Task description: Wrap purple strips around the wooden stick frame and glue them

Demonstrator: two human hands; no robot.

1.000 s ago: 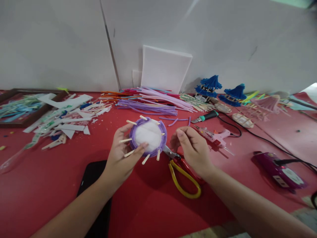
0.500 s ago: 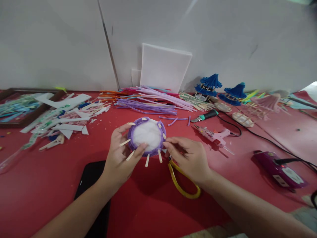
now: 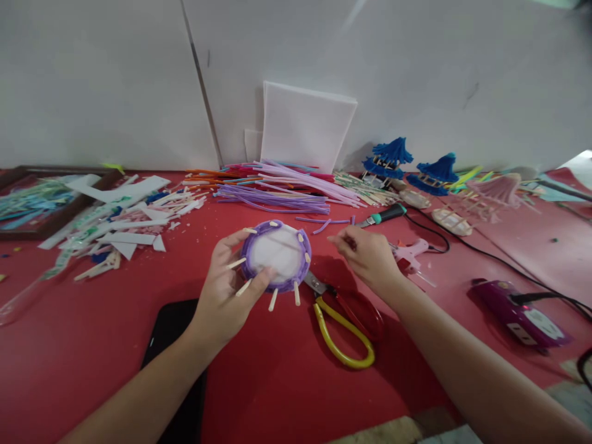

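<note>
My left hand (image 3: 231,283) grips a round craft piece (image 3: 277,253) with a white disc and a purple pipe-cleaner rim. Several short pale sticks stand up around that rim. The thumb presses on the disc while the fingers wrap around the left side. To the right, my right hand (image 3: 365,256) hovers apart from the piece with its fingers loosely bent and nothing visible in them. Short purple pipe-cleaner offcuts (image 3: 322,227) lie just beyond its fingertips. Red-and-yellow-handled scissors (image 3: 345,336) lie below it on the red table (image 3: 259,382).
Bundled pipe cleaners (image 3: 277,200) lie at the back before white sheets (image 3: 308,126). A utility knife (image 3: 388,214), pink glue gun (image 3: 411,253) and purple power strip (image 3: 522,314) are at right. Small blue pavilion models (image 3: 437,172) stand behind. Scraps (image 3: 134,209) cover the left; a black phone (image 3: 173,345) lies nearer.
My right hand has left the rim of the craft piece and moved right and away from me, exposing the scissors. My left hand keeps its hold with barely any movement.
</note>
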